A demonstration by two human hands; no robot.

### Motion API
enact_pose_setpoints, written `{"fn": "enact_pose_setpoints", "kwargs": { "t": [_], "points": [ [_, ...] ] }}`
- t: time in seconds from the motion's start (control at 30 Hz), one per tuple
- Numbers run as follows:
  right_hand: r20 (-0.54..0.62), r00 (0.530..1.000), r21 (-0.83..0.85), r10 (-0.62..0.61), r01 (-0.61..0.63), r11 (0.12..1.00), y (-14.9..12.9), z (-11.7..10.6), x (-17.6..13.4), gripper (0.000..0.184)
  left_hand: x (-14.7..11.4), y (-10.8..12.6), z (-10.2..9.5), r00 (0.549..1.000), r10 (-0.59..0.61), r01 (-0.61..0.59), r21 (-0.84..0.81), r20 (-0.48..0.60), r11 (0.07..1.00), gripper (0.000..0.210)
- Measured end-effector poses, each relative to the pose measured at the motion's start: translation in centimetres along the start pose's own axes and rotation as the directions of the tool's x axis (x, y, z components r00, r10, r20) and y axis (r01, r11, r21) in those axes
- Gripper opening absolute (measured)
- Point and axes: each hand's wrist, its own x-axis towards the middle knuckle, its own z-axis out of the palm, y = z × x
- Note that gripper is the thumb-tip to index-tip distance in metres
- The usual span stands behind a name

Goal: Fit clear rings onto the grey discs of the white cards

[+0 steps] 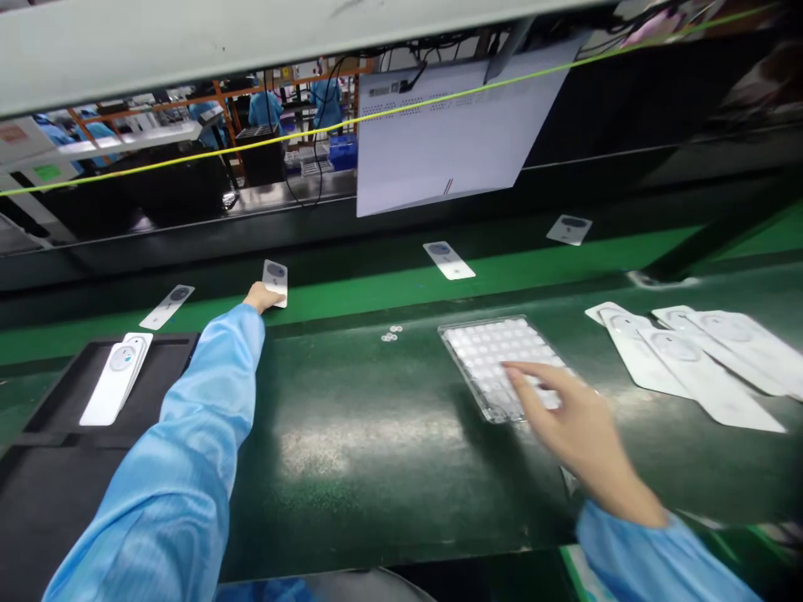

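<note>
At the far side, my left hand [263, 298] grips the lower edge of a flat white panel [276, 276] with a grey round area, over the green belt. On the near side, my right hand [580, 431] is over a clear plastic tray [486, 411] filled with rows of small white pieces [495, 347]. Its thumb and index fingertips come together in a pinch above the tray, slightly blurred. Whatever is between those fingertips is too small to make out. A few small clear rings [391, 334] lie on the green worktop to the left of the tray.
More white panels lie on the green belt [351, 288]: one left [166, 307], two right [449, 261]. Stacked panels [116, 380] rest on a black tray [56, 485]; several overlapping panels [690, 359] lie at right. A metal beam [251, 38] and yellow cord [301, 134] cross overhead.
</note>
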Motion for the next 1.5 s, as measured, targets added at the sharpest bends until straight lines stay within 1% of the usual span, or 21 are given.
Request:
{"fn": "enact_pose_setpoints", "kwargs": {
  "t": [0.07,0.13,0.17,0.23,0.27,0.3,0.37,0.43,0.5,0.6,0.67,0.7,0.73,0.83,0.87,0.9,0.97,1.03,1.17,1.27,1.5],
  "points": [
    [0.187,0.977,0.246,0.1,-0.145,0.958,-4.0,3.6,-0.4,0.045,-2.3,0.5,0.5,0.995,-0.022,0.026,-0.044,0.093,0.999,0.035],
    [0.429,0.898,0.449,0.098,-0.306,0.84,-7.7,7.1,-0.1,0.048,-5.9,0.3,1.4,0.979,-0.041,0.056,-0.072,0.2,0.996,0.032],
    [0.513,0.856,0.515,0.069,-0.371,0.773,-9.3,8.7,0.0,0.05,-8.0,-0.1,1.9,0.965,-0.045,0.071,-0.094,0.26,0.993,0.032],
    [0.589,0.808,0.601,-0.003,-0.437,0.669,-12.0,11.2,0.1,0.051,-12.3,-1.2,2.5,0.92,-0.041,0.106,-0.147,0.39,0.983,0.035],
    [0.605,0.795,0.627,-0.038,-0.447,0.639,-13.0,12.2,-0.1,0.051,-14.2,-1.8,2.7,0.879,-0.025,0.147,-0.221,0.476,0.964,0.037],
    [0.623,0.779,0.64,-0.075,-0.452,0.621,-13.8,12.9,-0.5,0.05,-15.8,-2.3,2.7,0.88,-0.012,0.171,-0.295,0.474,0.94,0.039],
    [0.679,0.718,0.635,-0.154,-0.468,0.615,-14.9,13.8,-1.7,0.048,-17.7,-3.2,2.8,0.922,-0.019,0.199,-0.432,0.386,0.88,0.046],
    [0.732,0.648,0.607,-0.211,-0.479,0.634,-15.3,14.2,-3.1,0.047,-18.2,-3.8,2.8,0.965,-0.084,0.205,-0.512,0.25,0.834,0.052],
    [0.754,0.622,0.582,-0.21,-0.484,0.654,-15.4,14.6,-4.2,0.045,-18.1,-4.2,3.0,0.967,-0.152,0.242,-0.559,0.203,0.793,0.057],
    [0.76,0.622,0.557,-0.187,-0.475,0.682,-15.3,14.8,-4.8,0.043,-18.1,-4.7,3.6,0.957,-0.206,0.288,-0.597,0.204,0.748,0.063],
    [0.746,0.638,0.544,-0.191,-0.417,0.728,-15.1,14.6,-4.7,0.041,-18.3,-4.8,4.0,0.953,-0.231,0.302,-0.608,0.195,0.734,0.061],
    [0.725,0.663,0.528,-0.186,-0.362,0.768,-15.1,14.4,-4.5,0.039,-18.4,-4.9,4.1,0.951,-0.244,0.309,-0.61,0.19,0.729,0.058],
    [0.687,0.705,0.507,-0.174,-0.294,0.81,-15.0,14.1,-4.3,0.037,-18.5,-4.9,4.2,0.949,-0.257,0.316,-0.612,0.185,0.725,0.055],
    [0.463,0.869,0.421,-0.172,-0.045,0.906,-14.9,13.3,-3.8,0.029,-18.6,-4.7,4.4,0.947,-0.273,0.318,-0.599,0.168,0.735,0.048],
    [0.386,0.899,0.404,-0.207,0.037,0.914,-14.9,13.1,-3.7,0.026,-18.7,-4.7,4.5,0.95,-0.265,0.311,-0.589,0.166,0.746,0.046],
    [0.328,0.91,0.393,-0.252,0.111,0.913,-15.0,13.0,-3.8,0.025,-18.7,-4.6,4.5,0.955,-0.25,0.295,-0.579,0.159,0.76,0.043],
    [0.286,0.896,0.378,-0.339,0.22,0.899,-15.0,13.2,-4.0,0.024,-18.9,-4.6,4.6,0.969,-0.206,0.246,-0.556,0.136,0.794,0.037],
    [0.292,0.878,0.367,-0.379,0.263,0.892,-14.9,13.6,-4.3,0.027,-19.1,-4.6,4.6,0.978,-0.166,0.206,-0.532,0.123,0.821,0.036],
    [0.288,0.883,0.337,-0.371,0.269,0.902,-14.3,14.2,-4.6,0.03,-19.5,-5.0,4.5,0.964,-0.138,0.245,-0.558,0.227,0.793,0.055],
    [0.265,0.894,0.325,-0.36,0.269,0.907,-13.9,14.2,-4.4,0.027,-19.6,-5.3,4.4,0.949,-0.113,0.273,-0.588,0.295,0.761,0.067],
    [0.254,0.907,0.339,-0.337,0.243,0.909,-14.4,14.0,-4.3,0.019,-19.7,-5.6,4.5,0.947,-0.063,0.248,-0.593,0.314,0.767,0.069]
  ]
}}
